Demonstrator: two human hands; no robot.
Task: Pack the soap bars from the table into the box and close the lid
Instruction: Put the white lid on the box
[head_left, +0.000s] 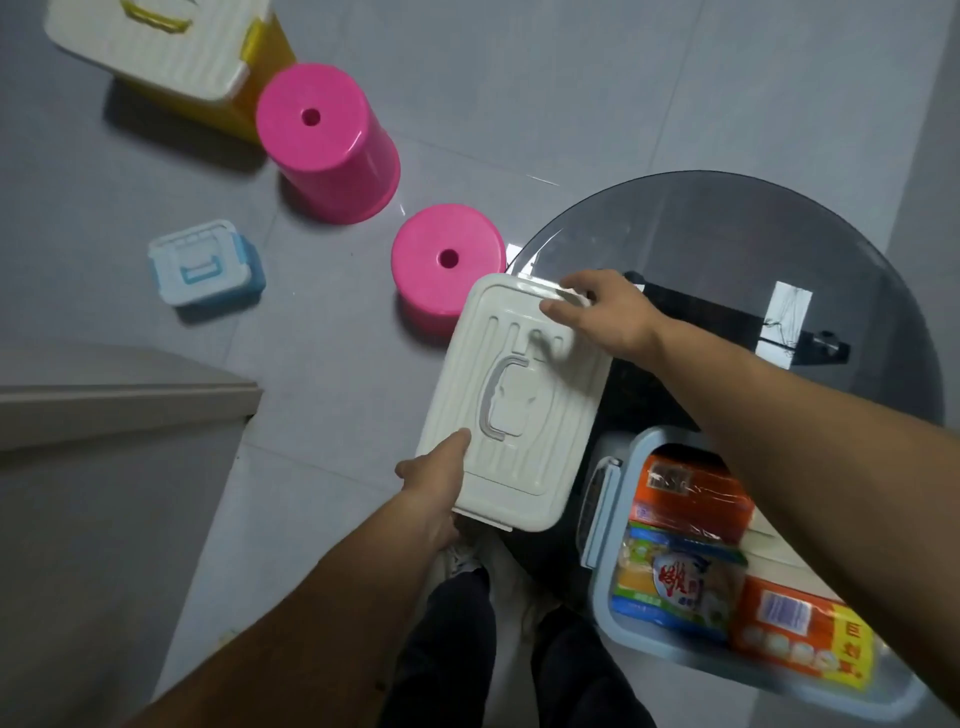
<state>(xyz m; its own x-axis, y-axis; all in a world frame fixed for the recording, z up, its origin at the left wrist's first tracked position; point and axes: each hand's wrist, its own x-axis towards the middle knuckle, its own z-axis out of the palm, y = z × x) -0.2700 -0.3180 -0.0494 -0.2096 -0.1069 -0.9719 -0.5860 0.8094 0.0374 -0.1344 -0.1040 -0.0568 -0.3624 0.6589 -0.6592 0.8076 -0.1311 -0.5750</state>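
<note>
A white ribbed lid (519, 410) with a grey handle is held flat in the air at the left edge of the round glass table (727, 218). My left hand (434, 480) grips its near end and my right hand (605, 312) grips its far end. To the right of the lid an open light-blue box (605, 514) stands on the table. Several wrapped soap bars lie inside: an orange pack (685, 493), a blue and yellow pack (675, 584) and another orange pack (800, 631). My right forearm crosses over the box.
Two pink stools (327, 140) (447, 265) stand on the grey tiled floor to the left of the table. A small blue box (205, 262) with a white lid lies farther left, and a yellow bin (171, 47) at the top left. My legs are below the lid.
</note>
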